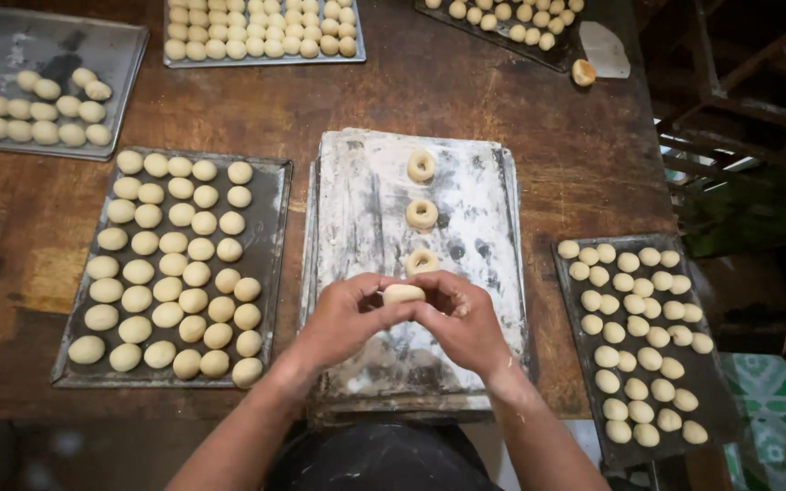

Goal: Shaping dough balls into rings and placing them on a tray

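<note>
Both hands meet over the near half of a floured metal tray (pixel 366 191). My left hand (pixel 347 318) and my right hand (pixel 466 323) pinch one pale dough piece (pixel 404 294) between thumbs and fingers. Three ring-shaped dough pieces lie in a row on the tray beyond my hands: a far ring (pixel 421 165), a middle ring (pixel 422 214) and a near ring (pixel 421 262) just past my fingertips.
A dark tray (pixel 270 182) of several dough balls sits to the left, another tray (pixel 711 382) to the right. More trays (pixel 11 45) of balls line the far side of the wooden table (pixel 584 155). One loose dough piece (pixel 583 72) lies at far right.
</note>
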